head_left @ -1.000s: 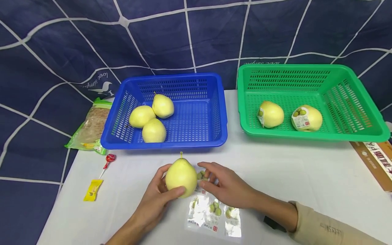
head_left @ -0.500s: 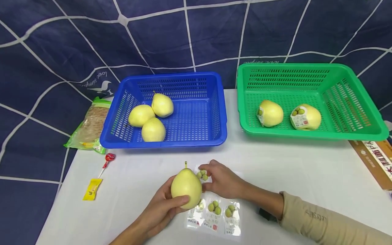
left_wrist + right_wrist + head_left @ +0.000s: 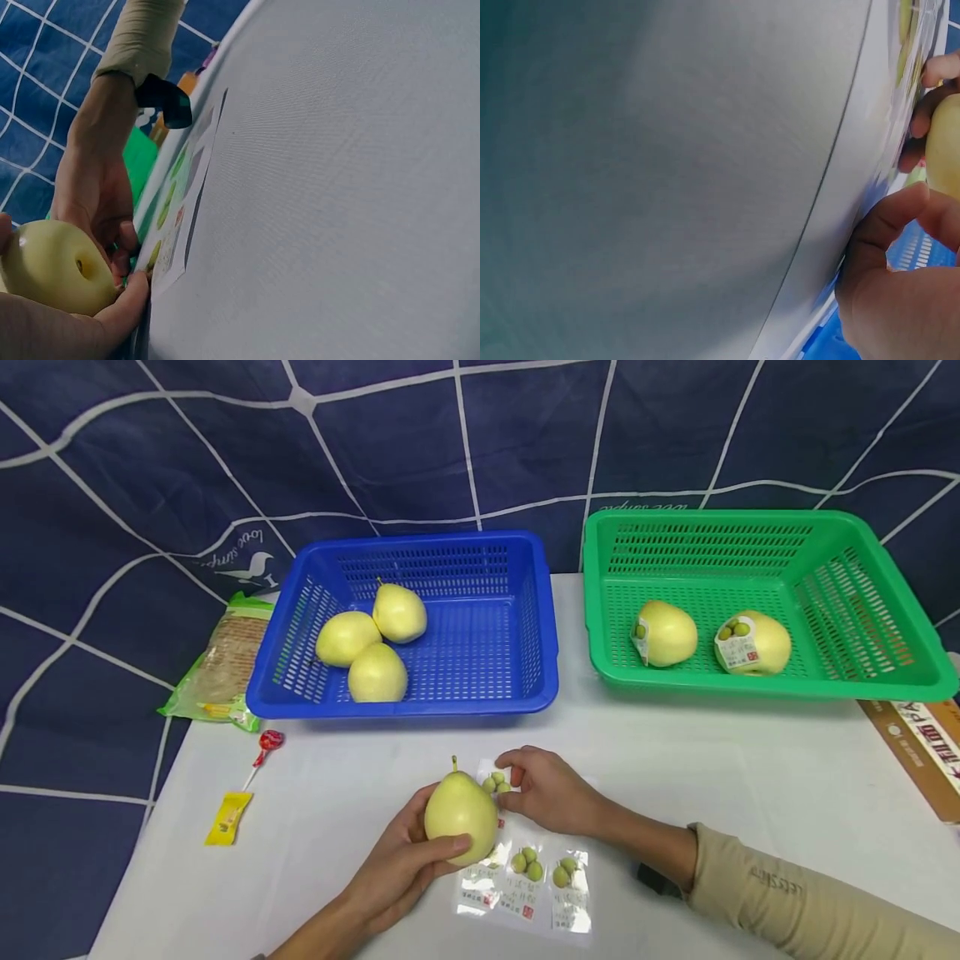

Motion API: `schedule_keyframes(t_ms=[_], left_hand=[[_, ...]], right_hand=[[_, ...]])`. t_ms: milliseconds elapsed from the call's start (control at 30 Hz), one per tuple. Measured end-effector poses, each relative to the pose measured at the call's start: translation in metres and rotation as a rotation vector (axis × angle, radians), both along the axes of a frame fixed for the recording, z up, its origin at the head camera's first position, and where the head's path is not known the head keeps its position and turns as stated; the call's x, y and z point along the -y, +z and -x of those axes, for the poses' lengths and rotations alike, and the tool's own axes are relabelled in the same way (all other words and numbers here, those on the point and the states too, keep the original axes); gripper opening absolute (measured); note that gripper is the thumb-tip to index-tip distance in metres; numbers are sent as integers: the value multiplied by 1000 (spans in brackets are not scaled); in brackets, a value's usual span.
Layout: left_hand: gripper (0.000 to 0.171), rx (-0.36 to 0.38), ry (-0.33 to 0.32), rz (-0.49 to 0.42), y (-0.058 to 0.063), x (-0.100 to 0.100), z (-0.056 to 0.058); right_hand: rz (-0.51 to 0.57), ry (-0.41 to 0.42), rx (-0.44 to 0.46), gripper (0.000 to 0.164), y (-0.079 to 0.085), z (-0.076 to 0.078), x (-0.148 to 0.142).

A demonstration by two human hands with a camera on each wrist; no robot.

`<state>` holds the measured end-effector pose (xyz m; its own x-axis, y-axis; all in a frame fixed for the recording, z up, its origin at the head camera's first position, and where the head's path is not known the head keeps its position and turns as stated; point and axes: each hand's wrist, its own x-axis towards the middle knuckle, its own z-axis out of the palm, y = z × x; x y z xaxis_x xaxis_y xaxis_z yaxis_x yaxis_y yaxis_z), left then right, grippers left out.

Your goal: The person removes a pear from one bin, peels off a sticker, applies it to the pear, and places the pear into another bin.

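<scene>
A pale yellow pear (image 3: 461, 818) with its stem up is held in my left hand (image 3: 397, 870), thumb across its front. In the left wrist view the pear (image 3: 56, 268) shows its dimpled end. Just right of it, my right hand (image 3: 551, 792) reaches to a sticker (image 3: 495, 782) printed with green fruit, its index finger and thumb bent at the sticker's edge. Whether they pinch it is hidden. Below lies the clear sticker sheet (image 3: 525, 889) with several similar stickers, partly covered by the pear. The right wrist view shows my right thumb (image 3: 889, 217) close to the table.
Behind stands a blue basket (image 3: 405, 710) holding three bare pears. The green basket (image 3: 765, 687) at right holds two stickered pears. A lollipop (image 3: 270, 741), a yellow packet (image 3: 228, 818) and a bread bag (image 3: 225, 660) lie left; a brown box (image 3: 915, 752) lies right.
My left hand has brought the pear slightly right and down. My right hand has drawn its fingers in at the upper sticker, moving slightly up. The baskets' contents are unchanged.
</scene>
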<state>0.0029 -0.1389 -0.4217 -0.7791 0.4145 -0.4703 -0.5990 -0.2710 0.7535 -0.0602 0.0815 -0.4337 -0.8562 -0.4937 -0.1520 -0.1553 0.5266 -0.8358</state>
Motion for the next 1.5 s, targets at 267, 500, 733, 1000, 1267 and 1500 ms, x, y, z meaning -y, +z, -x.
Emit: schedule_keyframes(t_ms=[267,500,733,1000,1267,1500], left_hand=[[78,-21,-48,3,0,0,3],[70,5,-24,-60,-4,7,3],[64,2,-27,-131,-4,13,2],[65,20,-30,-131,-4,13,4],[63,9,-19,-164,-5,15,3],[64,15,-12,-184,-6,17,4]], right_hand=[[-22,14,-16,39,-1,-1,-2],[-168,181,-162,61,3,-6,-3],[-286,235,-129,62,8,-3,2],[-296,282,-129,55,9,4,2],[-310,290,-122,42,8,8,2],[-296,363,-142,53,8,11,-1]])
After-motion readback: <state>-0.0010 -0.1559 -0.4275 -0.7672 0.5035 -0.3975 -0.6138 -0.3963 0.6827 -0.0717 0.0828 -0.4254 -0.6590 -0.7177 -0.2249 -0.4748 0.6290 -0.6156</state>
